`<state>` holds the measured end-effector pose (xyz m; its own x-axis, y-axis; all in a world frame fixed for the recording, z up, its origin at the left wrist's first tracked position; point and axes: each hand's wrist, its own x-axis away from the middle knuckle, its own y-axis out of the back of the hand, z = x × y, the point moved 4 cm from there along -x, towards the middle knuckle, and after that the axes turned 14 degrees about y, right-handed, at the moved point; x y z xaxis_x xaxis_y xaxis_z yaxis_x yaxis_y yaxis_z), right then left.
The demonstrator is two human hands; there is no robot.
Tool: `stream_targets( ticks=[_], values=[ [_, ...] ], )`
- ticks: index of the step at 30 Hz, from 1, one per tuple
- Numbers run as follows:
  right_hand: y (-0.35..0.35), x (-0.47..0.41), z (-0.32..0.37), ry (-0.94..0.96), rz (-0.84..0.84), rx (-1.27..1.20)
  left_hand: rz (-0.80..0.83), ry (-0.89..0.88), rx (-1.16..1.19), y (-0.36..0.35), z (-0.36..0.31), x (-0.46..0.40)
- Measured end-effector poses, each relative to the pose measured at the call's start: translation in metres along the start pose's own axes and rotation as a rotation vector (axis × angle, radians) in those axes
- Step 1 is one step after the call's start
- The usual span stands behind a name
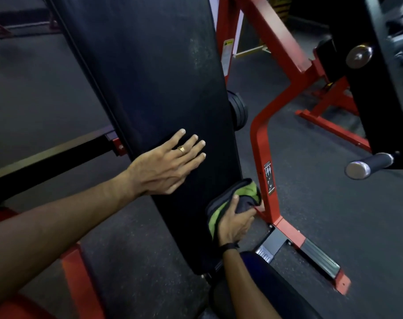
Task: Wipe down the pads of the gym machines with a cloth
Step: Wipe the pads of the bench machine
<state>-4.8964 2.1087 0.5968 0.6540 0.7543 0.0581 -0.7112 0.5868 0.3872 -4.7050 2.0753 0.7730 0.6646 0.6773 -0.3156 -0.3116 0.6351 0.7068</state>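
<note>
A long black back pad (154, 72) of a red-framed gym machine slopes from the top of the view down to the lower middle. My left hand (166, 162) lies flat on its lower part, fingers straight, a ring on one finger. My right hand (234, 223) grips a bunched green and dark grey cloth (239, 192) against the pad's lower right edge. A second dark pad (276, 291) sits below my right forearm.
The red frame post (263, 162) stands just right of the cloth. A black weight plate (238, 109) sits behind the pad's right edge. A black column with chrome-capped pegs (366, 165) rises at the right. Dark rubber floor surrounds the machine.
</note>
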Motion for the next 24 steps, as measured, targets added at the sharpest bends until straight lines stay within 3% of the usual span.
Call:
stream_targets(
  ticks=[2, 6, 10, 18, 24],
  values=[
    [-0.003, 0.014, 0.005, 0.021, 0.022, 0.008, 0.110, 0.032, 0.007, 0.003, 0.003, -0.004],
    [0.002, 0.038, 0.025, 0.121, 0.234, -0.033, 0.216, 0.078, 0.020, 0.010, 0.004, -0.007],
    [0.034, 0.052, 0.044, 0.361, 0.451, -0.141, 0.215, 0.155, 0.127, 0.026, 0.001, -0.006],
    [0.136, 0.035, 0.066, 0.607, 0.387, -0.039, 0.243, 0.326, 0.442, 0.058, -0.058, 0.018],
    [0.187, 0.019, 0.060, 0.727, 0.392, 0.179, 0.541, 0.436, 0.588, 0.081, -0.120, 0.010]
  ],
)
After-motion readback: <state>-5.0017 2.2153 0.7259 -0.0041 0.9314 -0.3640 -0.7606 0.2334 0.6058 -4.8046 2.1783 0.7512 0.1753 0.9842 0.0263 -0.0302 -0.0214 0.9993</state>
